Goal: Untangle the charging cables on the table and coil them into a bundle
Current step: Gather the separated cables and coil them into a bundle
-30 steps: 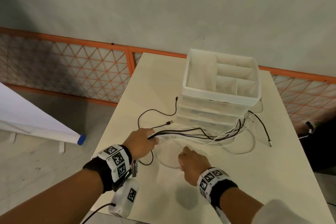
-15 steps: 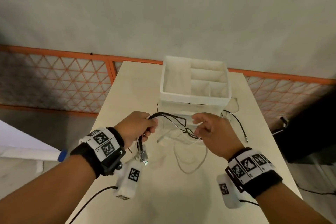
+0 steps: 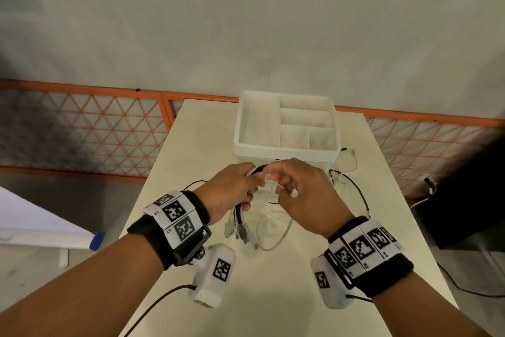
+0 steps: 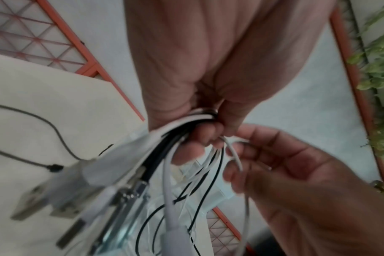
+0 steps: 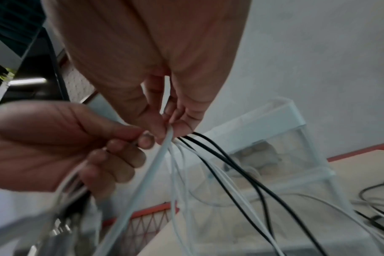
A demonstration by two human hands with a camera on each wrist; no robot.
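Both hands are held together above the cream table, just in front of the white organizer. My left hand grips a bundle of black and white charging cables; their USB plugs hang below the fist. My right hand pinches white and black strands right beside the left fingers. In the left wrist view a thin white cable runs between the right hand's fingertips. From the hands the cables trail down to loose loops on the table. A black cable lies at the right.
A white compartment tray on clear drawers stands at the back of the table, close behind the hands. An orange lattice fence runs along the wall. A dark object sits off the table's right edge.
Both hands have risen from the table with the cables. The right hand has moved left to meet the left hand and now pinches strands next to it. The plugs now dangle.
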